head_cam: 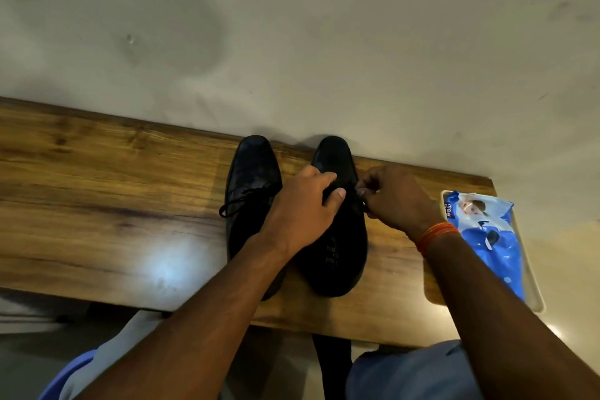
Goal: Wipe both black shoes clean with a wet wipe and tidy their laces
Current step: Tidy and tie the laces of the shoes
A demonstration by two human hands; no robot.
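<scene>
Head view | both hands' fingers pinch right shoe [337,237] laces: left hand [302,208], right hand [394,201]

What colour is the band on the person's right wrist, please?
Orange, seen in the head view: band.

Both arms reach forward to mid-frame.
Left hand [302,208] curled with thumb out; right hand [394,201] pinching, fingertips together.
</scene>
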